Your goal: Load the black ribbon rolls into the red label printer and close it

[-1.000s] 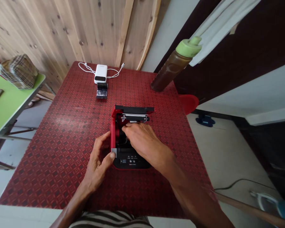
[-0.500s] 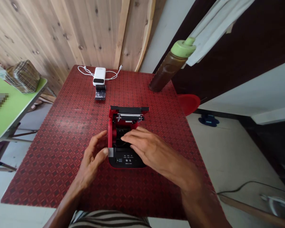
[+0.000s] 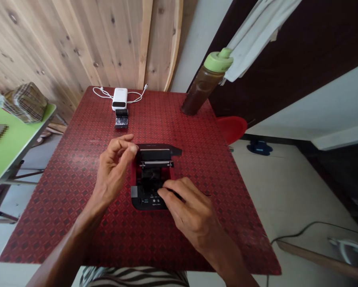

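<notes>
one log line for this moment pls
left hand: at lid's left end | right hand: at front panel | device: lid open | bottle: behind right

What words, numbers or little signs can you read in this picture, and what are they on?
No word or number is clear enough to quote.
Black-and-red machine: small pale lettering and button signs on its front panel, too small to read.
White device: a faint mark near its far end, too small to read.
Dark blue slippers: a pale mark, too blurred to read.
</notes>
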